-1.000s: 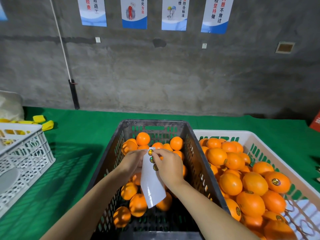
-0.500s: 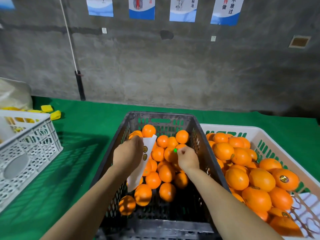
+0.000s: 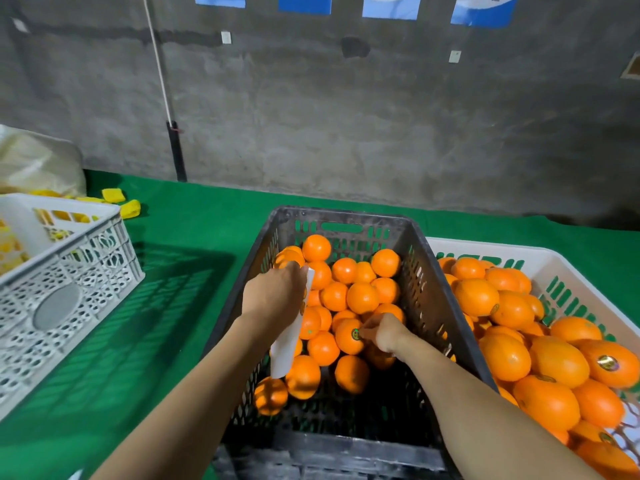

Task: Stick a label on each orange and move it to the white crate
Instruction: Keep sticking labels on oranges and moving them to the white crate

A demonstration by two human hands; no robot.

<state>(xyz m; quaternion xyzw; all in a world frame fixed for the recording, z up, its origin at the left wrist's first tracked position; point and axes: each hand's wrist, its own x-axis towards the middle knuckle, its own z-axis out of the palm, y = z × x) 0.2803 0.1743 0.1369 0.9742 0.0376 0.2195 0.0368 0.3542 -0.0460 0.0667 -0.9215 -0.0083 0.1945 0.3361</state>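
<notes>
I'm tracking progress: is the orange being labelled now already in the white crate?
No, the right hand pinches a label onto an orange that lies in the black crate, while the left hand holds the sheet.

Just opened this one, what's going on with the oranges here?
A person is labelling oranges in the dark crate. The left hand holds a white label sheet over it; the right hand touches a label on one orange lying among the others. The white crate on the right holds many oranges, some labelled.

Bright oranges [image 3: 362, 297], black crate [image 3: 433, 306], white crate [image 3: 485, 245], white label sheet [image 3: 287, 344], green-and-gold label [image 3: 355, 333], green cloth [image 3: 207, 220], grey wall [image 3: 346, 133].
</notes>
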